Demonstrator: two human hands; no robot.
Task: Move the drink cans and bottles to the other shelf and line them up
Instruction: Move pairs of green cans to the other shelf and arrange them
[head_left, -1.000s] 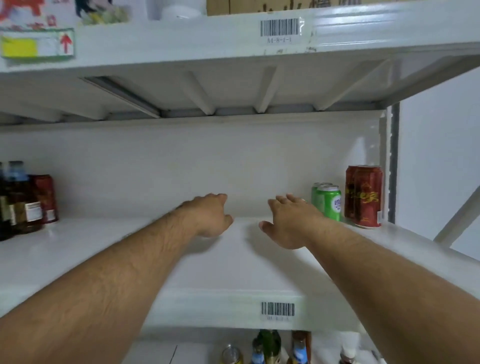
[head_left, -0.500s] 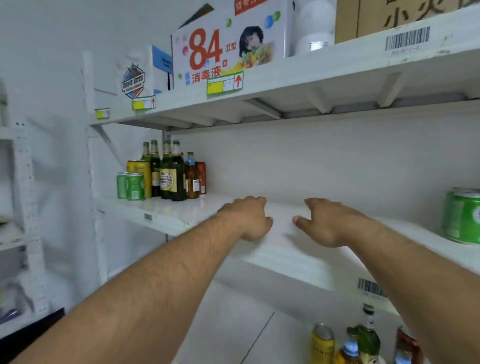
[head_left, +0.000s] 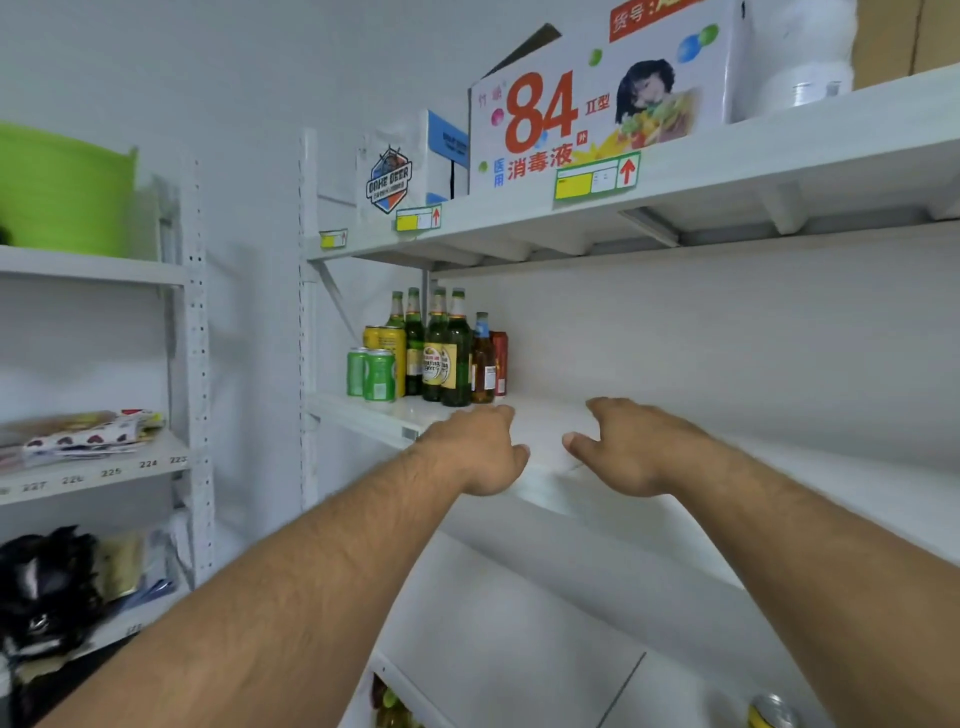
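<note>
Between pickups: left hand (head_left: 480, 449) and right hand (head_left: 631, 447) released, holding nothing, over the shelf (head_left: 545, 415); next, reaching far left to the green bottles (head_left: 447, 358)

Glossy green glass bottles (head_left: 447, 358) and shiny metal cans (head_left: 379, 375) are seen at ten o'clock on a smooth white-painted shelf (head_left: 545, 431).

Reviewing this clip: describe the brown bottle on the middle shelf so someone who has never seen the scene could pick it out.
Find the middle shelf under the big "84" box; drinks cluster at its far left end. The brown bottle stands at the cluster's right, between the green bottles and a red can. It alone is brown, blue-capped and shorter than the green bottles.
</note>
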